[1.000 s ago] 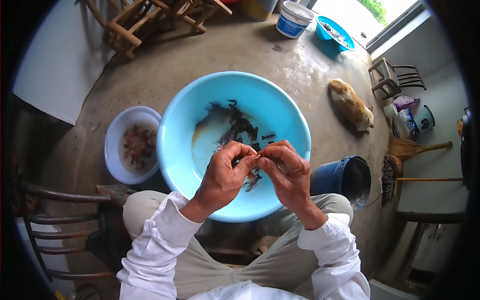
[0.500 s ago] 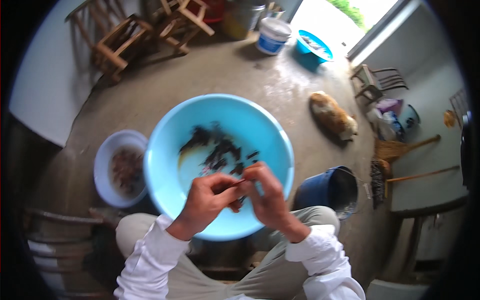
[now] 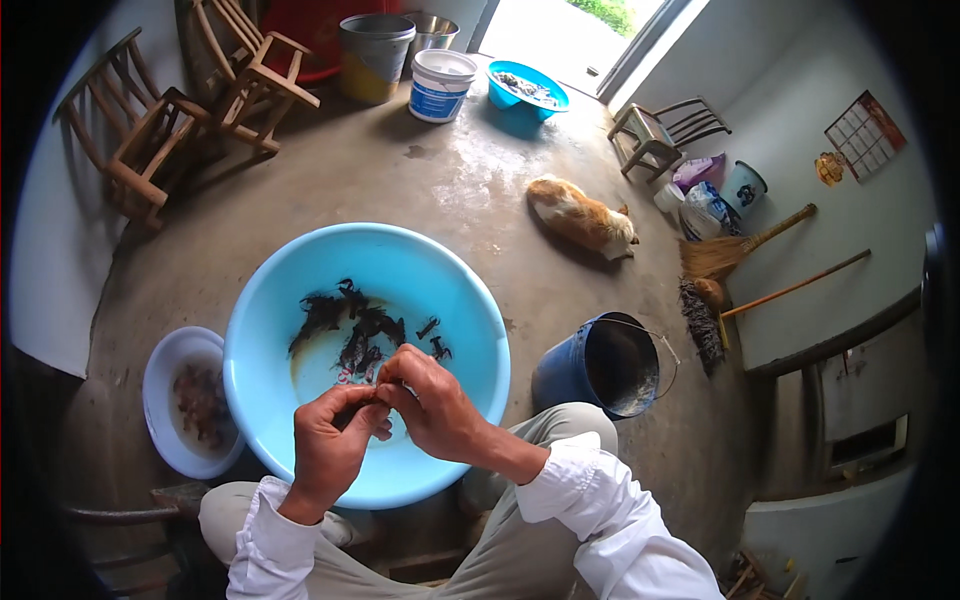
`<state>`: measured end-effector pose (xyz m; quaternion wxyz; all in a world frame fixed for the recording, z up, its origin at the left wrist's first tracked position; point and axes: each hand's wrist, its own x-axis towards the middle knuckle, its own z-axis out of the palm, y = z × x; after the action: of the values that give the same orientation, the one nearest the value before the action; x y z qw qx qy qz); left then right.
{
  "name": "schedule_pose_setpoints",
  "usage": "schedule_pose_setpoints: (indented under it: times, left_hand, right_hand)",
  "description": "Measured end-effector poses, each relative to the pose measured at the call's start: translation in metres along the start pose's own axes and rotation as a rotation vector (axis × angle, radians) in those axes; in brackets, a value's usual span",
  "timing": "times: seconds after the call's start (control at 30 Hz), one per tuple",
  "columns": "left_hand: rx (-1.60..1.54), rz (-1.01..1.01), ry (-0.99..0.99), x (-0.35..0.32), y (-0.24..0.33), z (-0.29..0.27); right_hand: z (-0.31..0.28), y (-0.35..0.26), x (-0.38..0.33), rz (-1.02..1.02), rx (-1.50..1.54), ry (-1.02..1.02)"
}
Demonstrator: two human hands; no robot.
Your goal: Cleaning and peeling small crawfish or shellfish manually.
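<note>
My left hand (image 3: 328, 445) and my right hand (image 3: 436, 408) meet fingertip to fingertip over the near part of a large light-blue basin (image 3: 250, 350). Both are closed in a pinch on one small dark crayfish (image 3: 378, 391), mostly hidden by the fingers. Several dark crayfish (image 3: 370, 332) lie in a loose heap on the basin's bottom, in a little brownish water. Left of it, a smaller pale-blue basin (image 3: 160, 385) holds reddish-brown pieces (image 3: 200, 400) in cloudy water.
A dark-blue bucket (image 3: 560, 375) tilts beside my right knee. A brown-and-white dog (image 3: 580, 215) lies on the floor beyond. Wooden chairs (image 3: 140, 150), a white-and-blue pail (image 3: 440, 90) and a blue basin (image 3: 525, 95) stand farther back. A broom (image 3: 715, 258) and a mop (image 3: 703, 325) lean at the right.
The whole view has swung, so the room sits farther left and the basins lower. My hands stay together over the large basin, the right now angled more across toward the left.
</note>
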<state>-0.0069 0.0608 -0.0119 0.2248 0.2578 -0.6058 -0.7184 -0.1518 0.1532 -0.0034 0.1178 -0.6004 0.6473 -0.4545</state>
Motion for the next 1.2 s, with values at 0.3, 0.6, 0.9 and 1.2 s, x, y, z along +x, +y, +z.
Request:
schedule_pose_setpoints:
  times: [0.3, 0.6, 0.9, 1.2]
  left_hand:
    - [-0.036, -0.016, -0.175, -0.003, 0.004, -0.001]
    - [-0.296, -0.14, -0.136, -0.003, 0.008, -0.008]
    - [-0.344, -0.185, -0.08, 0.0, 0.002, -0.003]
    - [-0.488, -0.214, 0.05, 0.009, -0.022, 0.012]
  right_hand:
    - [-0.027, 0.016, 0.008, 0.568, 0.728, 0.208]
    - [-0.185, 0.048, -0.094, 0.059, -0.807, 0.558]
    - [-0.238, 0.147, -0.199, 0.816, -0.709, 0.366]
    - [-0.059, -0.018, -0.038, 0.432, 0.236, -0.132]
